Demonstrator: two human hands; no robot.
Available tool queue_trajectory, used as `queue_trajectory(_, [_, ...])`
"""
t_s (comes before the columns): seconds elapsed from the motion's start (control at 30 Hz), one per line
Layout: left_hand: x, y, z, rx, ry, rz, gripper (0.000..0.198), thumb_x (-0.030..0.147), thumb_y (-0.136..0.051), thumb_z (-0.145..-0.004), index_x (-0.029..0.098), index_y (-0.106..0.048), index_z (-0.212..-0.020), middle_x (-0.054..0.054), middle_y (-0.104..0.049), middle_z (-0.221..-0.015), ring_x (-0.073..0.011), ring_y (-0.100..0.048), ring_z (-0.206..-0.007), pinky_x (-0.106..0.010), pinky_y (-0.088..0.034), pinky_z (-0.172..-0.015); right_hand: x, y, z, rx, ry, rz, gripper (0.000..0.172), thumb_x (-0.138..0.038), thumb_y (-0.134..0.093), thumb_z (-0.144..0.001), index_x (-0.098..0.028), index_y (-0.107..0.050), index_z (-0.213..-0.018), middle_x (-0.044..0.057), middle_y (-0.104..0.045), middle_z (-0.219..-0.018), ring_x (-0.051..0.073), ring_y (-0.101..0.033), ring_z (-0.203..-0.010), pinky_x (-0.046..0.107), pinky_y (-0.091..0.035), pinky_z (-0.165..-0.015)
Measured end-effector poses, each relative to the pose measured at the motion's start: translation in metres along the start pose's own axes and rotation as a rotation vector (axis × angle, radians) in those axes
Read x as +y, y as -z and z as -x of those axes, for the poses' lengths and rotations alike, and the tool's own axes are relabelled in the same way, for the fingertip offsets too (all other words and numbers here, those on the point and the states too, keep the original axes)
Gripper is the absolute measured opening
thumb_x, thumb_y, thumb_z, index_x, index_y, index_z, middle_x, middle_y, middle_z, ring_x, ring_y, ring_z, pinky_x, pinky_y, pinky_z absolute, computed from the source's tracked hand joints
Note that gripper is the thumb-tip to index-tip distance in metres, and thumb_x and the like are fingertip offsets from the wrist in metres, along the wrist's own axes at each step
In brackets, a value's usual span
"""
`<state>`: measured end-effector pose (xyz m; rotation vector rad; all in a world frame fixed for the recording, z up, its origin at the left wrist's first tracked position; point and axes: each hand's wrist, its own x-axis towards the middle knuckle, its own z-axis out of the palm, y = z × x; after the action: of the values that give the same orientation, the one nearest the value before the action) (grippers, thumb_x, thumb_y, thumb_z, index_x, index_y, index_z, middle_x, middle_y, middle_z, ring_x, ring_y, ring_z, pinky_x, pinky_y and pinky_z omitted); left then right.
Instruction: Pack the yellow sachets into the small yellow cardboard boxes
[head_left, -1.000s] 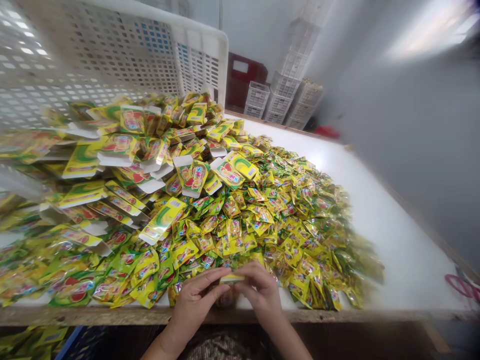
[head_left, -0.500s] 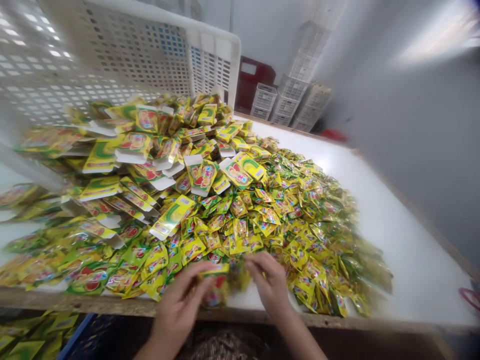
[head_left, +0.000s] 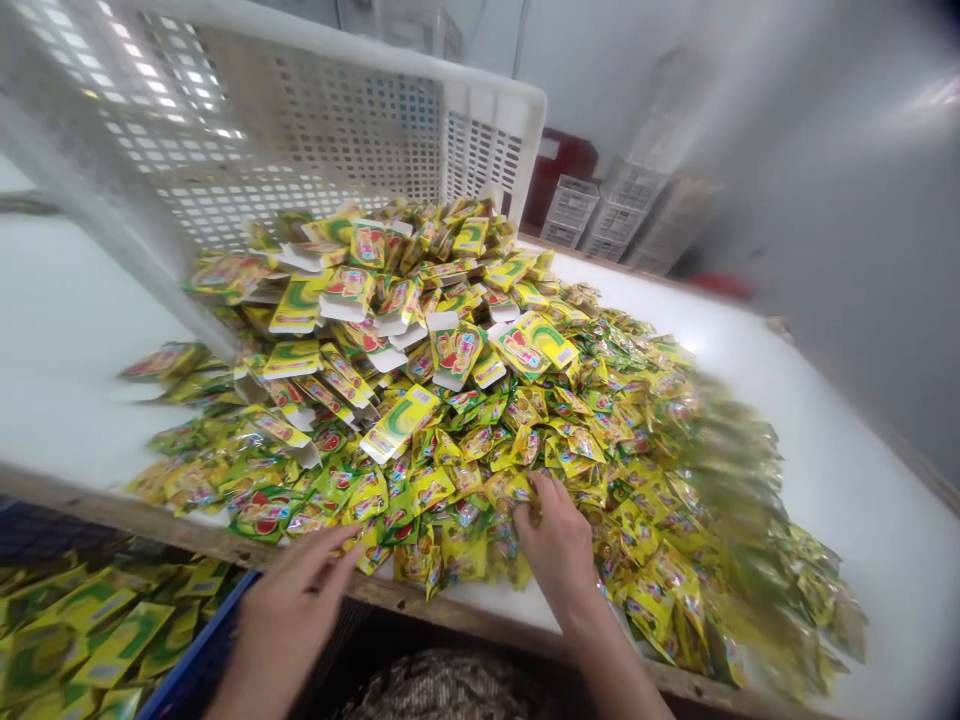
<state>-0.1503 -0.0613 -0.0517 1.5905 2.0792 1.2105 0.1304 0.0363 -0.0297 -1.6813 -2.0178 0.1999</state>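
Observation:
My left hand (head_left: 292, 600) is at the table's front edge with its fingers stretched out and apart. Its fingertips are by a small yellow packet (head_left: 369, 550) at the pile's near edge, and I see nothing held in it. My right hand (head_left: 559, 535) reaches into the heap of small shiny yellow-green packets (head_left: 480, 445), fingers curled and pinching at a packet there; the fingertips are partly hidden. Behind the packets lie many small yellow-green cardboard boxes (head_left: 401, 420) with fruit pictures, several with open white flaps.
A white perforated plastic basket (head_left: 495, 110) lies tipped behind the boxes. Below the table edge at left, a blue crate (head_left: 199, 640) holds yellow boxes (head_left: 124, 640). Stacked white crates (head_left: 570, 205) and a red object (head_left: 559, 165) stand by the wall. The white table (head_left: 832, 430) has a wooden edge.
The small box is gone from my left hand, which has moved left and opened. My right hand has moved up into the packets. The view has shifted left.

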Motion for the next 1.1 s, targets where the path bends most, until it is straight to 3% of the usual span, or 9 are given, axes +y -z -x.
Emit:
queue_trajectory(0.1, [0.009,-0.041,-0.015,-0.082,-0.142,-0.106,0.028,0.031,-0.057,-0.089,0.024,-0.07,-0.113,-0.01,-0.068,-0.115,-0.029,-0.063,-0.108,-0.045,-0.049,-0.099,0.022,0.01,0.019,-0.022,-0.067,-0.051,0.034,-0.019,-0.045,-0.089,-0.019,-0.058,-0.12,0.01,-0.068,-0.103,0.023,-0.065,-0.08,0.031,-0.044,-0.068])
queue_trajectory(0.2, [0.014,-0.06,-0.027,-0.119,-0.215,-0.085,0.026,0.028,-0.052,-0.092,0.022,-0.072,-0.108,-0.01,-0.07,-0.11,-0.0254,-0.065,-0.105,-0.04,-0.051,-0.097,0.043,0.019,0.034,-0.064,-0.247,-0.231,0.023,-0.029,-0.045,-0.092,-0.019,-0.059,-0.109,0.003,-0.064,-0.073,0.019,-0.057,-0.059,0.028,-0.04,-0.056])
queue_trajectory(0.37, [-0.004,-0.049,-0.041,-0.223,-0.087,-0.092,0.037,0.04,-0.052,-0.091,0.019,-0.067,-0.117,-0.012,-0.063,-0.121,-0.0262,-0.065,-0.106,-0.038,-0.054,-0.09,0.044,0.031,0.035,0.016,-0.35,-0.56,0.026,-0.043,-0.061,-0.086,-0.021,-0.054,-0.074,-0.002,-0.051,-0.062,0.014,-0.046,-0.057,0.024,-0.037,-0.052])
queue_trajectory(0.53, [-0.01,-0.044,-0.058,-0.3,0.012,-0.162,0.044,0.047,-0.057,-0.085,0.018,-0.063,-0.117,-0.01,-0.063,-0.107,-0.0199,-0.065,-0.074,-0.032,-0.054,-0.068,0.012,0.028,0.019,-0.202,-0.456,-1.127,0.032,-0.048,-0.071,-0.079,-0.018,-0.061,-0.087,0.002,-0.063,-0.073,0.015,-0.054,-0.058,0.024,-0.044,-0.049])
queue_trajectory(0.7, [0.004,-0.044,-0.07,-0.349,0.036,-0.233,0.036,0.049,-0.073,-0.068,0.021,-0.058,-0.083,-0.002,-0.062,-0.084,-0.0236,-0.062,-0.079,-0.031,-0.047,-0.067,0.0,0.017,0.015,-0.214,-0.579,-1.366,0.036,-0.046,-0.081,-0.068,-0.017,-0.061,-0.076,-0.001,-0.062,-0.064,0.01,-0.05,-0.046,0.021,-0.041,-0.041])
queue_trajectory(0.8, [0.018,-0.039,-0.066,-0.308,0.145,-0.08,0.034,0.048,-0.073,-0.069,0.022,-0.053,-0.077,0.002,-0.061,-0.074,-0.0215,-0.062,-0.076,-0.028,-0.046,-0.066,-0.001,0.018,0.016,-0.221,-0.616,-1.416,0.034,-0.042,-0.083,-0.067,-0.017,-0.062,-0.077,-0.001,-0.062,-0.066,0.011,-0.053,-0.05,0.02,-0.044,-0.043])
queue_trajectory(0.9, [0.045,-0.041,-0.052,-0.292,0.367,0.344,0.035,0.049,-0.067,-0.078,0.023,-0.054,-0.096,0.003,-0.065,-0.074,-0.0207,-0.066,-0.075,-0.029,-0.05,-0.069,-0.013,0.018,0.015,-0.265,-0.633,-1.477,0.033,-0.039,-0.083,-0.069,-0.017,-0.062,-0.08,0.002,-0.067,-0.072,0.013,-0.059,-0.058,0.02,-0.047,-0.047])
queue_trajectory(1.0, [0.077,-0.054,-0.032,-0.331,0.538,0.737,0.038,0.045,-0.065,-0.082,0.023,-0.049,-0.108,-0.001,-0.071,-0.083,-0.0221,-0.07,-0.08,-0.032,-0.056,-0.073,-0.035,0.012,0.012,-0.292,-0.659,-1.537,0.034,-0.039,-0.083,-0.067,-0.017,-0.062,-0.083,0.003,-0.069,-0.076,0.014,-0.062,-0.06,0.022,-0.051,-0.048])
queue_trajectory(1.1, [0.096,-0.068,-0.012,-0.373,0.545,0.869,0.033,0.037,-0.062,-0.085,0.023,-0.05,-0.112,-0.005,-0.072,-0.103,-0.0235,-0.07,-0.094,-0.032,-0.057,-0.077,-0.051,0.0,0.011,-0.248,-0.688,-1.546,0.036,-0.039,-0.085,-0.064,-0.017,-0.06,-0.079,0.001,-0.067,-0.071,0.013,-0.06,-0.051,0.023,-0.051,-0.044])
